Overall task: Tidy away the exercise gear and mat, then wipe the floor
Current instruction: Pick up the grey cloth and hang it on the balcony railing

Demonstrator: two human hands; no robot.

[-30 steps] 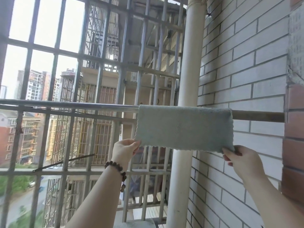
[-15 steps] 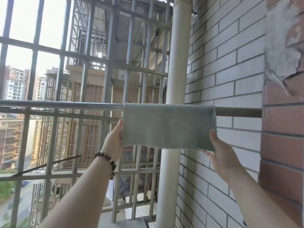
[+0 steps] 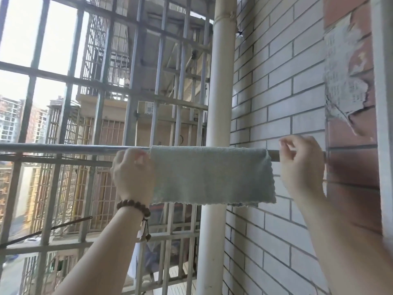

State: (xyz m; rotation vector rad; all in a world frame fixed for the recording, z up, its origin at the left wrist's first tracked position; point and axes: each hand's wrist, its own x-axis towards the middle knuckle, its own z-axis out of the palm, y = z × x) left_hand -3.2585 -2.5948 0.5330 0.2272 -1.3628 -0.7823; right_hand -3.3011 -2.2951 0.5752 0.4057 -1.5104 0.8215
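A horizontal metal rail [image 3: 70, 148] runs across the barred balcony opening toward the brick wall; a pale green cloth [image 3: 210, 175] hangs folded over it.

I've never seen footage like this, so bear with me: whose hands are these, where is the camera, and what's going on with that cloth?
There is no machine here. A person wears a camera on the head, so you see their own two bare hands from above and behind. A pale green cloth hangs folded over a horizontal metal rail on a barred balcony, in front of a white drainpipe beside a brick wall. The left hand, with a bead bracelet at the wrist, is at the cloth's left edge. The right hand hovers at its right end, fingers loosely curled, gripping nothing that I can see.
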